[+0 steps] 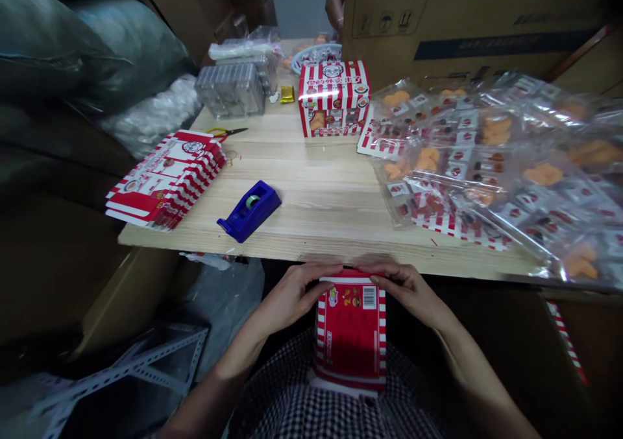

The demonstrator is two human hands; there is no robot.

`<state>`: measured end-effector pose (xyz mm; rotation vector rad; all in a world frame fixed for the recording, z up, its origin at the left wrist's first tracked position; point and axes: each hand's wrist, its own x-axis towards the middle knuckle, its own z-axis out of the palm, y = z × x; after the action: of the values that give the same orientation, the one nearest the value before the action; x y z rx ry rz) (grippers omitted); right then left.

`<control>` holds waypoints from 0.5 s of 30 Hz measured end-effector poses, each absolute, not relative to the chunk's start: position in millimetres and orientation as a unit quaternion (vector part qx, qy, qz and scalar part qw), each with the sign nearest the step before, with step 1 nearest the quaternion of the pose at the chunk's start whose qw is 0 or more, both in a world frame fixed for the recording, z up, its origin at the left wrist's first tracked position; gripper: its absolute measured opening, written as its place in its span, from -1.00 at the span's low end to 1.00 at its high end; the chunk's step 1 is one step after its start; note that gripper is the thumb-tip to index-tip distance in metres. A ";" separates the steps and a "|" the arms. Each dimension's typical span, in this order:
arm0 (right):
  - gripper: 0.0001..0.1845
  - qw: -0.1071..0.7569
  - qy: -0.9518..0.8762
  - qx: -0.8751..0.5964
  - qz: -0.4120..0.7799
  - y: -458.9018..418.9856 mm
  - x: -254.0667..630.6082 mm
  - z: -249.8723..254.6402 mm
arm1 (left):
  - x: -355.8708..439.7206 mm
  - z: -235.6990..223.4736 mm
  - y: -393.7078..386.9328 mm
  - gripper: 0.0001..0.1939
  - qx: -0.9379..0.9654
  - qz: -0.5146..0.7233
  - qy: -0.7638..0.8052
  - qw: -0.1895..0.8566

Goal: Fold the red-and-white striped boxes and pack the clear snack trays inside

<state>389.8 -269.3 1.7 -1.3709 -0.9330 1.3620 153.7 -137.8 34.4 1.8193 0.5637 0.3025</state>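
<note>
Below the table's front edge, a red carton (348,335) with white-striped sides and a barcode rests against my lap. My left hand (302,290) grips its upper left corner, thumb on the printed face and fingers along the top edge. At the upper right corner my right hand (402,286) holds it the same way. What lies behind the carton is hidden. A blue tape dispenser (250,212) stands on the table beyond my left hand. Farther back is an assembled striped box (334,102) with a red and white lid.
Flat striped cartons (165,176) are stacked at the left, beside yellow-handled scissors (224,133). Clear packs of toy food (487,166) pile up on the right. Clear plastic cases (231,91) stand behind. A large cardboard box (467,24) blocks the back right; another person's arm (335,4) shows beside it.
</note>
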 end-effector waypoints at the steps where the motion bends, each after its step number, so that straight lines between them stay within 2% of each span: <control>1: -0.76 0.484 -0.373 -0.561 0.559 -270.4 387.9 2.5 | 153.3 34.1 -139.2 -0.65 0.759 0.132 0.251 0.586; 7: -0.67 0.523 -0.347 -0.546 0.554 -259.6 376.4 21.2 | 158.8 43.3 -134.0 -0.73 0.677 0.184 0.320 0.637; 9: -0.70 0.543 -0.346 -0.554 0.528 -251.4 376.1 28.0 | 165.3 45.4 -128.7 -0.64 0.625 0.237 0.329 0.667; 12: -0.72 0.598 -0.290 -0.571 0.482 -240.5 380.1 33.4 | 172.2 41.2 -122.9 -0.40 0.558 0.306 0.326 0.699; 15: -0.69 0.655 -0.205 -0.584 0.434 -234.6 387.2 32.7 | 169.4 30.9 -126.3 -0.32 0.535 0.265 0.323 0.734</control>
<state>387.2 -234.6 32.7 -1.3238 -0.4655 0.9842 169.4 -126.3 30.9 1.1760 0.7093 0.5833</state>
